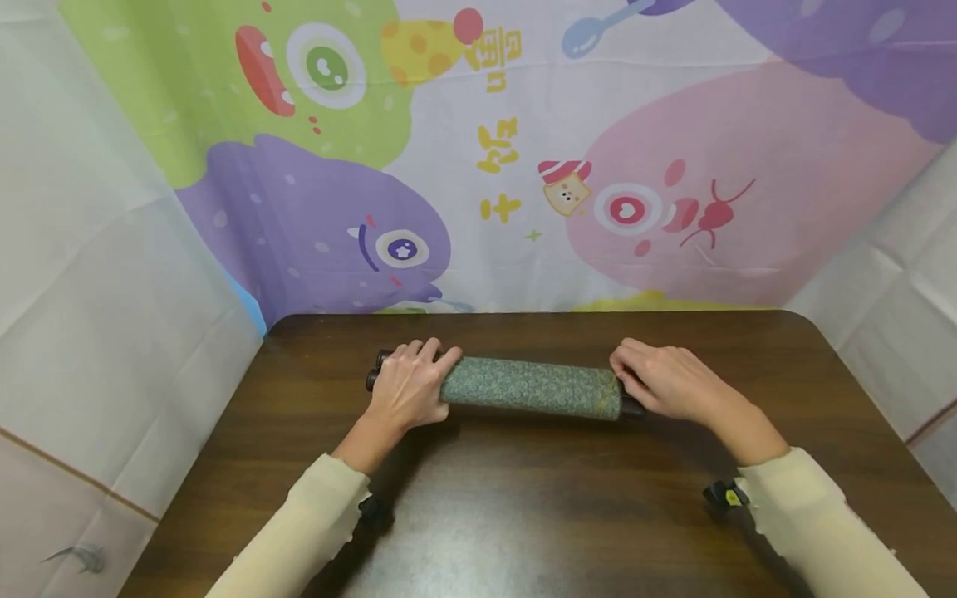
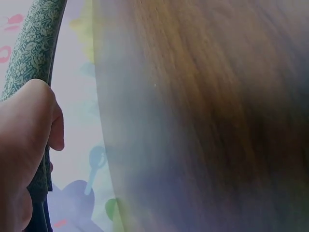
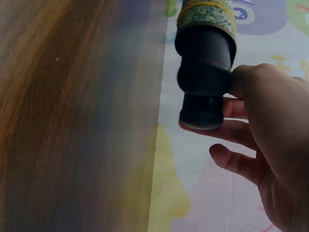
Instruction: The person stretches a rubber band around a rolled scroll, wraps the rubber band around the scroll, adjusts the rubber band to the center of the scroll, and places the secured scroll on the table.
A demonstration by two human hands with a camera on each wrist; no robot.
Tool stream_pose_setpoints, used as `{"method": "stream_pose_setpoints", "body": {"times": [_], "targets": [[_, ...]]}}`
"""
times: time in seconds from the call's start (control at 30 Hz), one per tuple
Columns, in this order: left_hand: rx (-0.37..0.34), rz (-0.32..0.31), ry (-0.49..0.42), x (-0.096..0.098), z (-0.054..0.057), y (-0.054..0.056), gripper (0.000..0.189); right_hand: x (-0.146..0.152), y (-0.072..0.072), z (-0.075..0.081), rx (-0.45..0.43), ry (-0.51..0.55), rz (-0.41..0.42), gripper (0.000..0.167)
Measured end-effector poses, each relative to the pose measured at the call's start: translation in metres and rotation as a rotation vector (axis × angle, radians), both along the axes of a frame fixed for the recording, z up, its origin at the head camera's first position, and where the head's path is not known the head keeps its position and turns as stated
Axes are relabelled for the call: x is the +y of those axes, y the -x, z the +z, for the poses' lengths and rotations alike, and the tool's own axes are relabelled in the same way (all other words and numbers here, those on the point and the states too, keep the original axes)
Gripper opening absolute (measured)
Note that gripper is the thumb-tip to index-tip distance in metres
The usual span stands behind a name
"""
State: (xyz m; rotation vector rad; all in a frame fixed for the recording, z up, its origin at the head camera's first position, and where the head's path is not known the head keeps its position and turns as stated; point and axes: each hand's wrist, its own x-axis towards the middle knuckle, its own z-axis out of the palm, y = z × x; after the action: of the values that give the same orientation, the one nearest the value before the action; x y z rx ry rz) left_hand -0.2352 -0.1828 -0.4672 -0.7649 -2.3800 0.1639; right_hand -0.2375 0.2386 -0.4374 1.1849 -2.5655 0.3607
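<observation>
A rolled scroll (image 1: 534, 386) with green floral-patterned backing is held lengthwise, left to right, over the far half of the table. Two dark roller knobs (image 1: 374, 371) stick out at its left end. My left hand (image 1: 414, 382) grips the scroll near that end, its fingers over the top; in the left wrist view the thumb (image 2: 56, 128) shows beside the patterned backing (image 2: 34, 53). At the other end my right hand (image 1: 669, 380) holds the edge by the dark roller knob (image 3: 202, 108), with fingertips behind the knob in the right wrist view. A yellowish band (image 3: 212, 7) crosses the backing there.
The dark wooden table (image 1: 516, 507) has its far edge against a cloth backdrop (image 1: 516, 266) printed with cartoon monsters. Pale hanging sheets (image 1: 97, 249) flank both sides. Dark wrist devices (image 1: 723, 496) sit at the cream sleeves (image 1: 815, 507).
</observation>
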Motion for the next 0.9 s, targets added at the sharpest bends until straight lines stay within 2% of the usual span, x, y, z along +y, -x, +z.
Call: {"method": "stream_pose_setpoints", "body": {"times": [0.27, 0.43, 0.63, 0.9], "targets": [[0.014, -0.048, -0.007, -0.002, 0.000, 0.000, 0.066, 0.001, 0.001, -0.002, -0.004, 0.014, -0.010, 0.021], [0.016, -0.088, -0.009, -0.008, 0.000, 0.000, 0.065, 0.004, 0.001, 0.000, -0.043, 0.015, -0.013, 0.021], [0.013, -0.104, -0.014, -0.015, 0.000, 0.000, 0.069, 0.008, 0.004, 0.006, -0.085, 0.036, -0.030, 0.022], [0.032, -0.147, -0.006, -0.014, -0.001, -0.001, 0.071, 0.009, 0.010, 0.009, -0.188, 0.032, -0.062, 0.015]]}}
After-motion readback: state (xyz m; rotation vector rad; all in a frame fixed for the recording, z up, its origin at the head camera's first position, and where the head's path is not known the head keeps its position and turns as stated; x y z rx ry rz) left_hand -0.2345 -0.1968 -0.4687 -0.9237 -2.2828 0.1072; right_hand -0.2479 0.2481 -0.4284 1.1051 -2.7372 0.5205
